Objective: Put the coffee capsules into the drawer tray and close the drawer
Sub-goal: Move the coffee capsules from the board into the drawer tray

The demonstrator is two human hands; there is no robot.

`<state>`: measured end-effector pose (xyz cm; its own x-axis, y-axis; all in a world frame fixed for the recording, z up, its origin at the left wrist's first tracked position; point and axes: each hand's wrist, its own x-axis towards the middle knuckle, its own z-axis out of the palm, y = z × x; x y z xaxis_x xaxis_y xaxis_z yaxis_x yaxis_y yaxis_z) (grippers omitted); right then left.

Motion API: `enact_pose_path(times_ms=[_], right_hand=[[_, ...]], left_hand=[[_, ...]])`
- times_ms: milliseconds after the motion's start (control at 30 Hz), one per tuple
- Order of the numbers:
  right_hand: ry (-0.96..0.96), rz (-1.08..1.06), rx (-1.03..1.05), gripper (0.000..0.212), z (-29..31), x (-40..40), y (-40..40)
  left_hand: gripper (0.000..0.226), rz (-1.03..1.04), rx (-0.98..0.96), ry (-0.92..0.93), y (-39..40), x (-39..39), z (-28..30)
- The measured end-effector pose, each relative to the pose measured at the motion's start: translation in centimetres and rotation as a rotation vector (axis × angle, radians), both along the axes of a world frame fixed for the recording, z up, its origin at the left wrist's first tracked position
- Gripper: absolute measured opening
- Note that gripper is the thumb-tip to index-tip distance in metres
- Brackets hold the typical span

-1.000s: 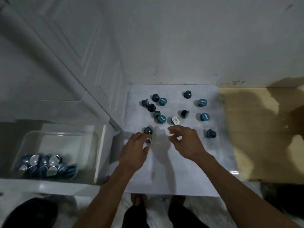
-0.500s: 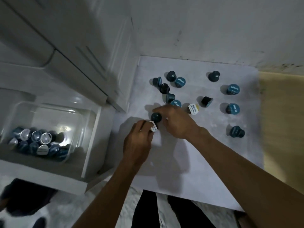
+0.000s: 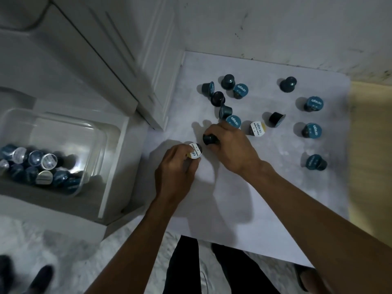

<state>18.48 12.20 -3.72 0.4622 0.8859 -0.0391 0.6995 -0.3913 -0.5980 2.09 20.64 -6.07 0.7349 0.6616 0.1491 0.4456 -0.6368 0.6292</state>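
Several dark blue coffee capsules [image 3: 313, 103] lie scattered on a white sheet [image 3: 244, 198] on the floor. My left hand [image 3: 174, 177] is shut on a white-lidded capsule [image 3: 195, 153]. Just right of it, my right hand [image 3: 231, 149] grips a dark capsule [image 3: 210, 139]. Another white-lidded capsule [image 3: 257, 128] lies beyond my right hand. At the left, an open white drawer [image 3: 112, 166] holds a clear plastic tray [image 3: 93, 132] with several capsules [image 3: 38, 166] in its near end.
White cabinet doors [image 3: 127, 60] rise behind the drawer, beside the sheet's left edge. A white wall [image 3: 275, 28] runs along the back. Bare yellowish floor [image 3: 371, 145] lies right of the sheet. My legs [image 3: 203, 268] stand at the sheet's near edge.
My left hand has closed on the white-lidded capsule. My right hand moved left and took hold of the dark capsule. The view tilted and drew closer.
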Motion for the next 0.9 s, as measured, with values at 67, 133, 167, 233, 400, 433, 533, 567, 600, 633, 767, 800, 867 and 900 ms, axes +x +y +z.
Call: enact_pose_path(times_ms=[67,133,167,233,400,433,533,567,600,633,767,800,867,900], right_hand=[[0.037,-0.057,0.073,0.033,-0.4,-0.4,-0.9],[0.029,-0.061,0.111,0.046,-1.2,-0.9,-1.6],[0.020,-0.057,0.126,0.048,-1.5,-1.1,-1.9],[0.008,-0.071,0.167,0.041,-2.2,-1.6,-2.3],[-0.044,-0.216,0.263,0.020,-3.1,-2.6,-3.8],[-0.066,-0.244,0.278,0.021,-3.3,-2.8,-4.1],[-0.095,-0.321,0.337,0.028,-4.1,-3.2,-4.8],[-0.097,-0.343,0.358,0.030,-4.2,-3.3,-4.9],[-0.102,-0.355,0.375,0.030,-4.3,-3.4,-5.0],[-0.109,-0.359,0.387,0.031,-4.4,-3.4,-5.1],[-0.144,-0.351,0.419,0.031,-4.8,-3.4,-5.2],[-0.153,-0.351,0.425,0.029,-4.9,-3.4,-5.2],[-0.167,-0.355,0.436,0.028,-5.0,-3.5,-5.3],[-0.167,-0.359,0.438,0.028,-5.0,-3.5,-5.2]], left_hand=[[0.025,0.028,-0.005,-0.006,0.0,-0.1,-0.3],[0.029,0.055,-0.054,-0.013,0.0,-0.1,-0.3],[0.030,0.062,-0.071,-0.016,0.0,0.0,-0.3],[0.030,0.066,-0.068,-0.024,-0.1,0.1,-0.1],[0.027,0.067,-0.026,-0.066,-0.4,-0.1,-0.1],[0.027,0.062,-0.014,-0.080,-0.4,-0.2,-0.3],[0.029,0.053,0.031,-0.106,-0.5,-0.2,-0.7],[0.030,0.054,0.044,-0.114,-0.5,-0.2,-0.8],[0.031,0.055,0.054,-0.124,-0.5,-0.1,-0.9],[0.031,0.058,0.060,-0.136,-0.5,-0.1,-1.0],[0.031,0.058,0.070,-0.184,-0.7,0.1,-1.2],[0.031,0.056,0.069,-0.193,-0.8,0.1,-1.3],[0.029,0.059,0.053,-0.209,-0.7,0.2,-1.6],[0.028,0.060,0.035,-0.219,-0.7,0.2,-1.7]])
